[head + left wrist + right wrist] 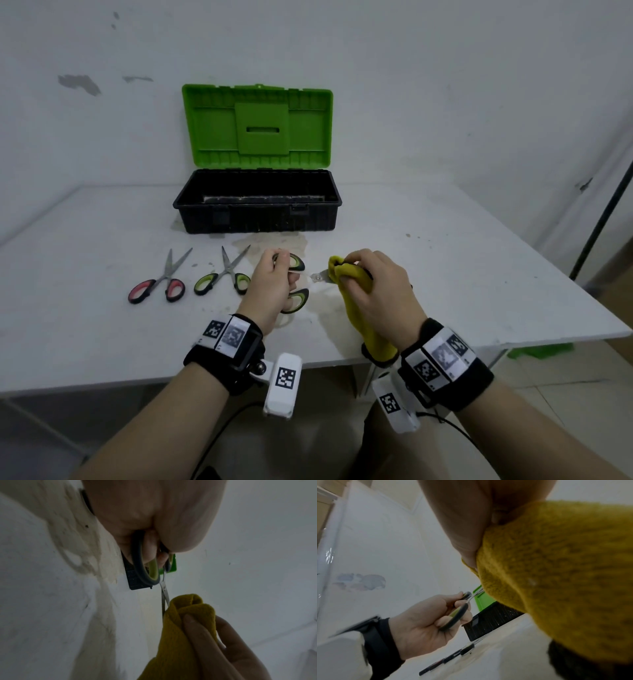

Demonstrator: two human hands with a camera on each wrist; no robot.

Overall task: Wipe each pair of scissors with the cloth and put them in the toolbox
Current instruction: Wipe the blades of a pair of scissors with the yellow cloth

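My left hand [275, 284] grips the handles of green-and-black scissors [297, 298] above the table, blades pointing right. My right hand [373, 284] holds a yellow cloth [352, 294] wrapped round the blades [320, 275], so only a short stretch of metal shows. The left wrist view shows the scissor handle [145, 569] in my fingers and the cloth [185, 615] closed over the blade. The right wrist view is half filled by the cloth [565, 574], with the left hand [428, 622] beyond. The black toolbox [257, 202] stands open behind, green lid [258, 126] upright.
Red-handled scissors [159, 284] and a second green-handled pair [224, 277] lie on the white table [462, 274] left of my hands, blades toward the toolbox. A stained patch marks the table before the box. The table's front edge is near my wrists. A dark pole [603, 219] stands at right.
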